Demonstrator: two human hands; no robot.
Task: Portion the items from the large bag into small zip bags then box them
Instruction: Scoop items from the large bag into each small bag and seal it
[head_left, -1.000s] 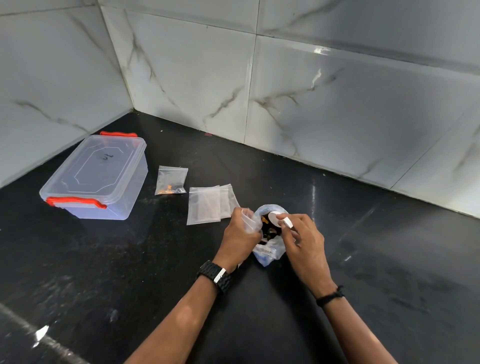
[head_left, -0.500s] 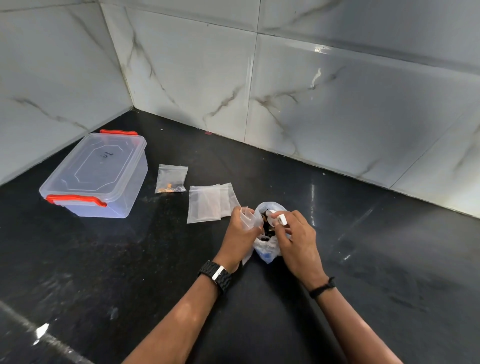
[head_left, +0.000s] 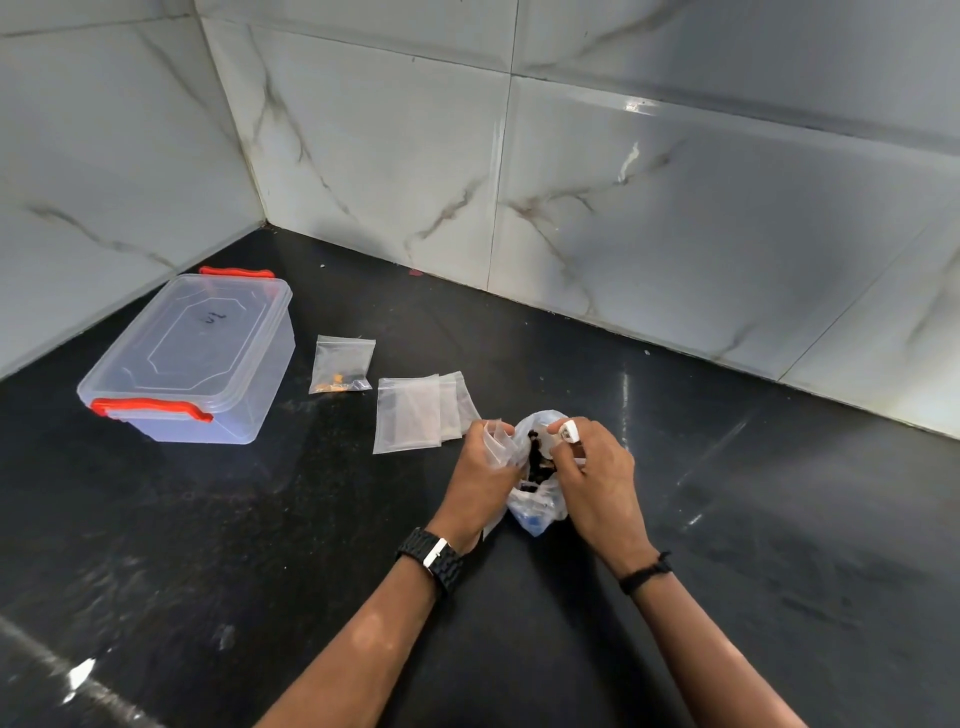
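Large bag (head_left: 535, 506) sits on our glossy black counter (head_left: 260, 545) (marble-look wall tiles (head_left: 675, 208) behind); left hand (head_left: 480, 480) pinches a small zip bag (head_left: 496, 441), right hand (head_left: 597, 478) grips a white piece (head_left: 570, 431).

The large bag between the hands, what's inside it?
Dark small pieces show through the open mouth of the large bag, with something blue near its bottom. The left hand and right hand cover the rest.

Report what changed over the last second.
The right hand drew nearer the person, fingers now dipping into the large bag. The left hand kept gripping an open small zip bag. The box, filled bag and empty bags stayed put.
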